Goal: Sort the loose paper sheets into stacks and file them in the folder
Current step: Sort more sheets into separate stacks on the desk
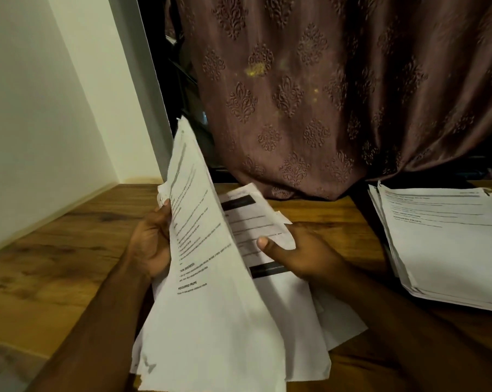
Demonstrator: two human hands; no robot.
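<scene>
I observe my left hand [151, 244] gripping a lifted sheet [208, 278] by its left edge, thumb on the printed face and fingers curled behind; the sheet stands tilted, its top corner raised toward the curtain [338, 94] and its lower edge hanging toward me. My right hand [298, 256] holds a second bundle of sheets [250, 222] just right of that grip, thumb pressed on top and fingers curled beneath, so both hands are closed on paper. The two bundles overlap between the hands, the lifted sheet lying over the left side of the other. To the left of the left-hand grip the wooden table [69, 250] shows bare surface up to the white wall [41, 123], which meets the table edge closely. Well to the right of the right-hand grip, a sorted stack of paper [448, 244] lies flat on the table, apart from the held sheets, its near corner fanned. Beyond both grips the curtain drapes onto the far table edge. No folder can be identified with certainty. On the lifted sheet I read the headings "TASK DESCRIPTION" and "REQUIRED PROPS"; the smaller lines are too blurred. The right-hand bundle carries black header bars with illegible print.
</scene>
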